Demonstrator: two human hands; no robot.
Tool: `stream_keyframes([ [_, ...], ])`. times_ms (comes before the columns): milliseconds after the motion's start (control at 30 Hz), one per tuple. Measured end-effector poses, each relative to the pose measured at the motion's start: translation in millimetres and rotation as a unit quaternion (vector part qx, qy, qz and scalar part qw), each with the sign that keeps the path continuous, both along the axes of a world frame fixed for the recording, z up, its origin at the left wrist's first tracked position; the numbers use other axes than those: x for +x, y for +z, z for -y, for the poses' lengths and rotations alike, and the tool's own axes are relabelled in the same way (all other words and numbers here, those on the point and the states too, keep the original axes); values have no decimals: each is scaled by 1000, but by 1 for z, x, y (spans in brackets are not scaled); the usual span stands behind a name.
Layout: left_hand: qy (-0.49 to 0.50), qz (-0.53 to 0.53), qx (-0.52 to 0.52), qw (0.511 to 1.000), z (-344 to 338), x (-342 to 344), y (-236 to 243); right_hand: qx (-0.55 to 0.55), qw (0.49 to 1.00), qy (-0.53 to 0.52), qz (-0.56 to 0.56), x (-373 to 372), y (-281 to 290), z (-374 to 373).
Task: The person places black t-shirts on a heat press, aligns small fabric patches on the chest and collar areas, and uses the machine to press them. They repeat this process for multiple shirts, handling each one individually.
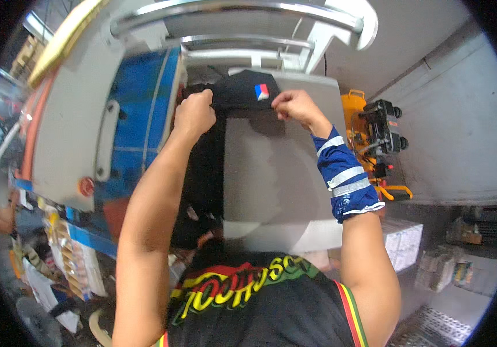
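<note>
A piece of black fabric with a small red, white and blue patch lies over the upper end of a grey platen, with dark cloth hanging down the platen's left side. My left hand grips the fabric's left part, fingers curled. My right hand pinches its lower right edge beside the patch. A blue sleeve with pale bands covers my right forearm.
White machine framing with chrome bars stands beyond. A blue-and-grey machine table is at left, with clutter and another person farther out. Orange-and-black equipment stands at right, with white boxes below.
</note>
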State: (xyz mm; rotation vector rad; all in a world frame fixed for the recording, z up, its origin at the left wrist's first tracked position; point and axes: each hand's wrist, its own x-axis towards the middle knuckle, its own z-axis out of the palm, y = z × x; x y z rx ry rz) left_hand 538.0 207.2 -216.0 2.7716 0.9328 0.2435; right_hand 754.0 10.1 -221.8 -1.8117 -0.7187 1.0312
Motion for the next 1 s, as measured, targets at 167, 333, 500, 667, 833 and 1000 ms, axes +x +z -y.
stream_keyframes([
  [167,-66,-43,87,993,43,-31,-45,-68,996,-39,-41,-48,-55,37],
  [333,-57,-55,57,995,56,-53,-56,-89,993,-32,73,-65,-62,58],
  [500,-45,-92,36,994,79,-60,-43,-58,892,-40,446,-72,-55,53],
  [667,-121,-179,119,969,114,-56,12,90,789,-37,607,-99,-85,-12],
  [833,-230,102,128,959,147,-126,101,-105,833,81,537,-112,-103,-18],
  [1000,79,291,241,923,110,-265,137,71,882,-24,465,-92,-78,26],
])
